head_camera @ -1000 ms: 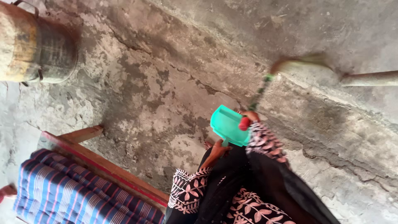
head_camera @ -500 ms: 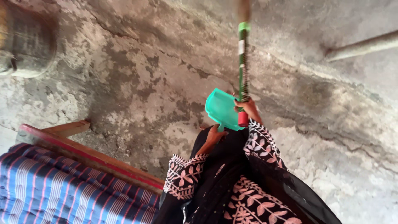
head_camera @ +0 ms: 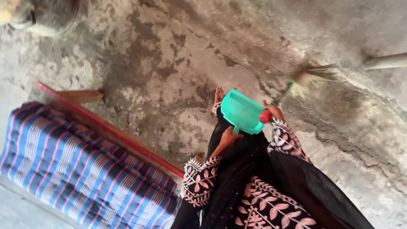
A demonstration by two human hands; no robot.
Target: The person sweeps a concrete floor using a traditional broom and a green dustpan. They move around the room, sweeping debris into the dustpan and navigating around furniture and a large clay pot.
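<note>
My left hand (head_camera: 229, 138) grips the short handle of a turquoise plastic dustpan (head_camera: 242, 111), held level in front of my body. My right hand (head_camera: 274, 111) is closed around the red end of a green-handled broom (head_camera: 311, 76). The broom's bristles sweep the grey cracked concrete floor (head_camera: 161, 59) up and to the right, blurred by motion. A bare foot (head_camera: 219, 94) shows just left of the dustpan. I wear black clothing with pink embroidery.
A red wooden cot frame (head_camera: 106, 129) with a blue and pink striped mattress (head_camera: 72, 165) fills the lower left. A metal pot (head_camera: 42, 15) stands at the top left edge. A pale pipe or stick (head_camera: 386, 61) lies at the right edge.
The broom swung from pointing straight up to angled down to the right, bristles now on the floor. The view shifted, so the cot appears larger and the pot moved to the top edge.
</note>
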